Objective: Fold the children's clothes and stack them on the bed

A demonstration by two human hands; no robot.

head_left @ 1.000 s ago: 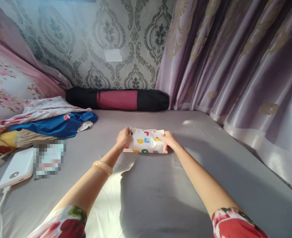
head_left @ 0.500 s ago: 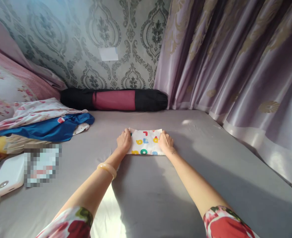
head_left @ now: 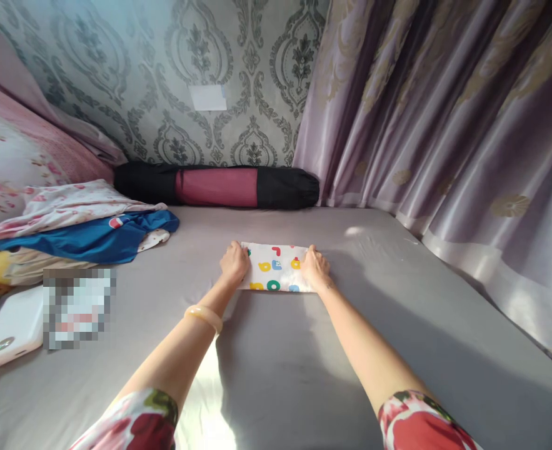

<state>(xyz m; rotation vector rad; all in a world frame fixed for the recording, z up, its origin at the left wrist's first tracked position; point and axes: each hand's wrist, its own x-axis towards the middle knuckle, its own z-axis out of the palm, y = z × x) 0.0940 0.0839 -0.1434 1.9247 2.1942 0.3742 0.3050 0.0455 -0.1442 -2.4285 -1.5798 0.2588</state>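
Observation:
A small folded white cloth [head_left: 276,267] printed with coloured shapes lies flat on the grey bedsheet [head_left: 304,350]. My left hand [head_left: 235,262] rests on the cloth's left end, fingers laid over its edge. On the right end lies my right hand [head_left: 316,268], palm down and fingers flat on the fabric. Both arms reach forward from floral red sleeves, and a pale bangle [head_left: 203,315] circles my left wrist.
A black and maroon roll bag [head_left: 217,185] lies against the patterned wall. A pile of blue and floral clothes [head_left: 79,228] sits at the left, with a white power bank [head_left: 6,328] in front. Purple curtains [head_left: 444,125] hang along the right side.
The cloth has gone from slightly raised and wider to pressed flat and narrower. Both hands moved closer together and now lie on its ends.

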